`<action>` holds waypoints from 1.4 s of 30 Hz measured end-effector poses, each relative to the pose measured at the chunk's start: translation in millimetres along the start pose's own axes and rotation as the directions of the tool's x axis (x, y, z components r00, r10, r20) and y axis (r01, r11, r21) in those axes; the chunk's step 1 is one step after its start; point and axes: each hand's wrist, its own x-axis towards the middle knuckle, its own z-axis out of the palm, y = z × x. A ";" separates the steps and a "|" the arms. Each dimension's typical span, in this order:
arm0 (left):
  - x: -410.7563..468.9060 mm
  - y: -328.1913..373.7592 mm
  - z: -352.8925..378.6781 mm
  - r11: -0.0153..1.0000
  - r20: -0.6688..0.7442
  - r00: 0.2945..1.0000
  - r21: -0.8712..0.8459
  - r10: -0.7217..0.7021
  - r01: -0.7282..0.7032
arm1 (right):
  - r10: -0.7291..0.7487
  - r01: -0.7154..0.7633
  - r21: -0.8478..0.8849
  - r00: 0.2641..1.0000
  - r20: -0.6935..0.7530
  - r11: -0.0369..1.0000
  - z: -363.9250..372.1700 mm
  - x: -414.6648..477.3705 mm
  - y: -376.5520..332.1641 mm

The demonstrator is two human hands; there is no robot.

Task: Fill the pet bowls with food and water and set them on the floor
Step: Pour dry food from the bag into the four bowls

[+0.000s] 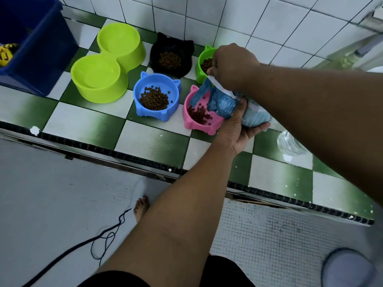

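the pink bowl (pixel 199 128) sits on the green-and-white checkered tiles (pixel 87 121), and everything here is placed from it. a light blue food bag (pixel 223 104) is tipped over its right rim, with the open mouth pointing down into the bowl. brown kibble (pixel 200 117) lies heaped in the bowl's near half.

the left hand (pixel 240 129) is just right of the pink bowl and cups the bag from below. its thumb is pressed against the side of the bag and its fingers are curled under the bag's belly. the right hand (pixel 232 65) is above and behind the bowl, knuckles up, and pinches the white top edge of the bag. its fingertips are hidden, so how tight the pinch is cannot be told.

just left of the pink bowl stands a blue bowl (pixel 145 112) holding kibble. behind the pink bowl are a black bowl (pixel 157 65) and a green bowl (pixel 200 65), both with kibble in them. the green bowl is partly hidden by the right hand. further left is a lime double bowl (pixel 99 94), and beyond that a dark blue bin (pixel 41 48). to the right of the pink bowl lies a clear plastic bottle (pixel 290 143), partly behind the right forearm.
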 end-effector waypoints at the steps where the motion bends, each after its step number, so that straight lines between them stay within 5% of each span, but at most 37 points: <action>1: -0.4 0.8 -0.1 1.000 -0.004 1.000 0.012 -0.004 0.004 | 0.002 -0.002 -0.002 1.000 -0.004 1.000 0.0 -0.2 0.2; 33: -2.2 11.9 10.2 0.988 0.032 0.999 0.154 -0.009 0.004 | 0.037 -0.038 -0.027 0.997 -0.062 0.999 -21.9 -7.5 -0.7; 42: -9.4 22.5 2.7 0.938 -0.027 0.999 0.345 -0.020 0.028 | 0.094 -0.087 0.060 0.987 -0.133 0.994 -24.7 -24.1 14.4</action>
